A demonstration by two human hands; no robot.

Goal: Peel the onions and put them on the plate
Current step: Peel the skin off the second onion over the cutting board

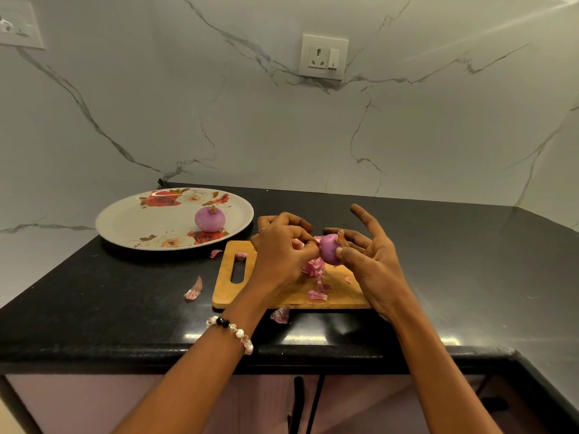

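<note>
Peeling is under way: the second onion [329,252] is pinched above the cutting board [291,296] by the right hand [372,261], while skin is pinched off by the left hand [280,249]. Once bare, it likely belongs beside the peeled onion [210,218] on the plate [131,223].

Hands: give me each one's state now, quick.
Left hand: pinching the onion's loose skin.
Right hand: holding the onion between thumb and fingers.

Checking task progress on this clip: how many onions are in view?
2. One peeled onion sits on the floral plate; the other onion is held between the left hand and right hand above the cutting board. None appear hidden.
</note>
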